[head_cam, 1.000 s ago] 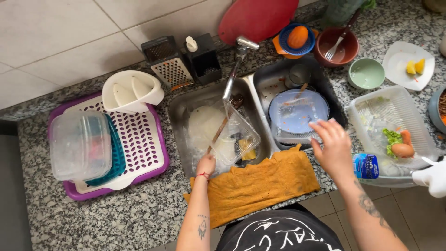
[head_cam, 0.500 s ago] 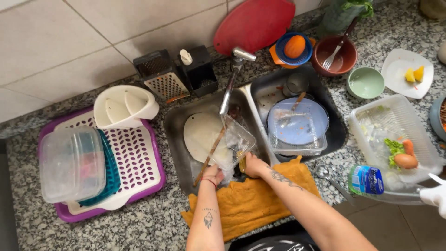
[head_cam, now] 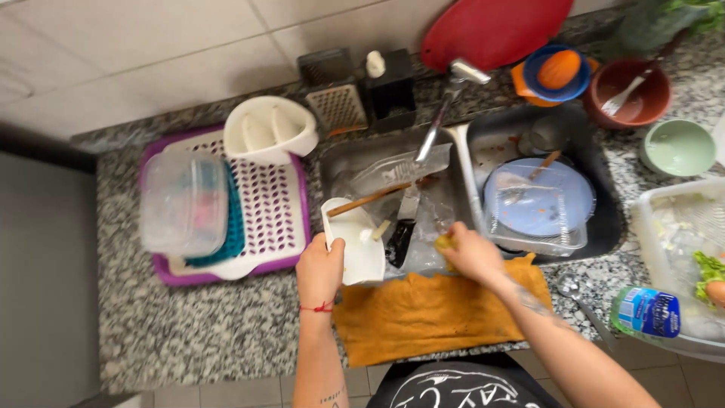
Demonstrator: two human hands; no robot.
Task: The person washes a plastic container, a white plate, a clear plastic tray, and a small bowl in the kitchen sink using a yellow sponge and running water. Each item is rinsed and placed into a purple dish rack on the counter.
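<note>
- Head view: my left hand (head_cam: 320, 266) grips a white plate (head_cam: 355, 243) by its near edge, tilted over the left sink basin (head_cam: 355, 162).
- My right hand (head_cam: 470, 251) is closed around a small yellow sponge (head_cam: 444, 242) at the sink's front rim.
- An orange towel (head_cam: 423, 313) lies on the counter just below both hands.
- A blue plate (head_cam: 538, 198) sits in the right basin.

Left hand (head_cam: 320, 266) gripping, right hand (head_cam: 467, 253) seemingly curled.
</note>
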